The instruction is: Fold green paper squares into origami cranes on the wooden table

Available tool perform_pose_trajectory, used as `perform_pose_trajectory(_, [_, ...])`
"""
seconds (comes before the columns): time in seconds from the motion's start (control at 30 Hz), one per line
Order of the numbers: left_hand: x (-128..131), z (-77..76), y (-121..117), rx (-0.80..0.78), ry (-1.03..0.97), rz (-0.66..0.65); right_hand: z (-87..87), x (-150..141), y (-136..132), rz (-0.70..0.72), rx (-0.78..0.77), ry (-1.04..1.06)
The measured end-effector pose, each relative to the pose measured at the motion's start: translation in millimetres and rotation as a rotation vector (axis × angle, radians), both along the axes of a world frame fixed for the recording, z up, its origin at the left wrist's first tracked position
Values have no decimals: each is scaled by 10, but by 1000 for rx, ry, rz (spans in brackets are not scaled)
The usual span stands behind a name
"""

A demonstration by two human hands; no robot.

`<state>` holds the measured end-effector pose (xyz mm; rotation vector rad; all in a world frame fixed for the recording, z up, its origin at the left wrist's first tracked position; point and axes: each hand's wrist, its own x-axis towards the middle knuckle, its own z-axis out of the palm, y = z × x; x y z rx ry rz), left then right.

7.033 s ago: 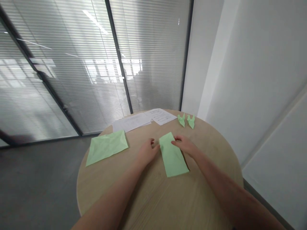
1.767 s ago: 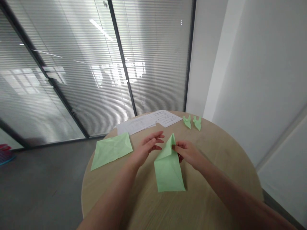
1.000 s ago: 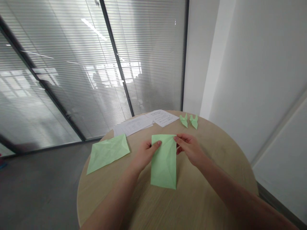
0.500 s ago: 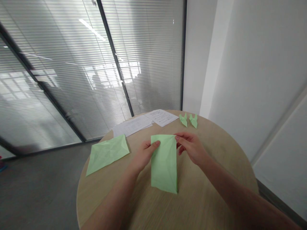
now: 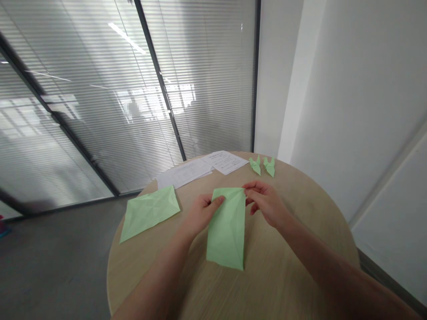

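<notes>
At left, a green sheet [image 5: 150, 214] lies flat on the worktop [image 5: 260, 286]. At center, the left hand [image 5: 202, 214] clamps the creased paper [image 5: 227, 233], not yet shaped; the right hand [image 5: 265, 203] pinches its top-right corner. Right of center, two folded figures [image 5: 269, 167] appear complete.

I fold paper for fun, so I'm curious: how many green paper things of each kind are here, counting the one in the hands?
Sheets: 2 (held sheet, table sheet)
Folded figures: 2 (left figure, right figure)
Total: 4
</notes>
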<state>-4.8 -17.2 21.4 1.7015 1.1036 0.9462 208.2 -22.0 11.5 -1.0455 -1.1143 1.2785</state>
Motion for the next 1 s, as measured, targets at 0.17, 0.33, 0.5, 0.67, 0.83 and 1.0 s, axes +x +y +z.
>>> perform_pose_trajectory(0.17, [6, 13, -10, 30, 57, -16, 23, -5, -16, -7, -15, 33])
perform_pose_trajectory(0.33, [53, 23, -53, 100, 50, -6, 16, 11, 3, -47, 32, 35])
perform_pose_trajectory(0.5, [89, 99, -122, 142, -20, 63, 40, 19, -37, -13, 167, -44])
perform_pose_trajectory(0.67, [107, 297, -298, 379, -1, 252, 107, -62, -236, 4, 286, -150])
perform_pose_trajectory(0.83, [78, 399, -361, 367, 78, 256, 106, -108, -287, 10, 287, -170])
perform_pose_trajectory(1.0, [14, 246, -143, -149, -174, -3, -9, -36, -50, -134, 128, -32])
